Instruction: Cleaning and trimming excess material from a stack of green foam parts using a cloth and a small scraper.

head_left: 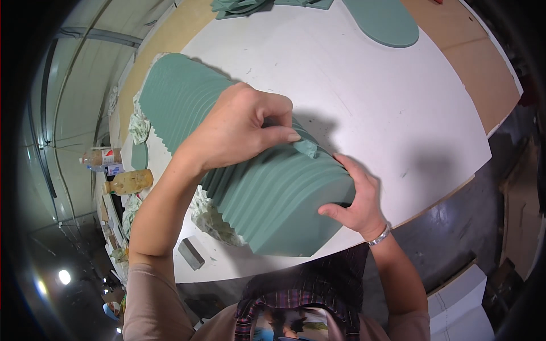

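A long row of fanned-out green sheets (296, 199), thin and smooth with rounded ends, lies slantwise across the white table, their edges overlapping like steps. My left hand (244, 128) is over the middle of the row, thumb and fingers pinched on a small pale green piece (306, 149) at the row's right edge. What the piece is made of, I cannot tell. At the near right end, my right hand (359, 202) grips the sheets, thumb on the top face and fingers over the outer edge.
A grey block (191, 254) lies near the table's front edge, by crumpled pale wrapping (213, 221). Bottles stand at the left, one holding yellowish liquid (129, 182). Another rounded green sheet (387, 23) lies at the far right, and more green pieces (242, 5) are at the back.
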Action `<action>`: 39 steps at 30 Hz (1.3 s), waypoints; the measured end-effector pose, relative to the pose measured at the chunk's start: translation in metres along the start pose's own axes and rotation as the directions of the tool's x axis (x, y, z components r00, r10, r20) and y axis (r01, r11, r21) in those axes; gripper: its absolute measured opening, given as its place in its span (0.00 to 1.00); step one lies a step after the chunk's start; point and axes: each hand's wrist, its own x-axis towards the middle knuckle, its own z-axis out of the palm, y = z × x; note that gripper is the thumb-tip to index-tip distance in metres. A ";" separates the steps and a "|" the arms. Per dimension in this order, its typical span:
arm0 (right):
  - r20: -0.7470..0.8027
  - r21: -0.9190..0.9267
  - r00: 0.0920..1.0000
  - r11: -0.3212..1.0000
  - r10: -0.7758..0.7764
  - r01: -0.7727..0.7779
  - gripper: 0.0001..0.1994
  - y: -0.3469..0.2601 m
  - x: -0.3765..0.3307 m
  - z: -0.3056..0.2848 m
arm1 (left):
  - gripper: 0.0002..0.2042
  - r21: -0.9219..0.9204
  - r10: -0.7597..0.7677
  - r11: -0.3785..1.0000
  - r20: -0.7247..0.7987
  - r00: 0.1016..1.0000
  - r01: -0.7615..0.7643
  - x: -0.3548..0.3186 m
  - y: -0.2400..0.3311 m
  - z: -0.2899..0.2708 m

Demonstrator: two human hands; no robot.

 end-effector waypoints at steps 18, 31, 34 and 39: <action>0.011 -0.022 1.000 1.000 -0.022 0.022 0.46 -0.001 0.000 -0.002 | 0.06 0.080 0.018 0.997 0.017 1.000 -0.019 0.008 0.001 0.003; 0.011 0.020 1.000 1.000 -0.021 0.021 0.45 -0.002 0.001 0.000 | 0.07 -0.259 -0.091 0.966 -0.251 0.964 0.024 -0.018 -0.013 -0.001; 0.008 0.016 1.000 1.000 -0.021 0.021 0.44 -0.004 0.001 -0.001 | 0.08 -0.360 -0.171 0.932 -0.353 0.920 0.035 -0.048 -0.023 -0.009; 0.000 -0.011 0.999 0.999 -0.034 0.034 0.44 0.001 0.000 0.000 | 0.06 -0.623 -0.403 0.782 -0.467 0.787 0.031 -0.117 -0.053 -0.008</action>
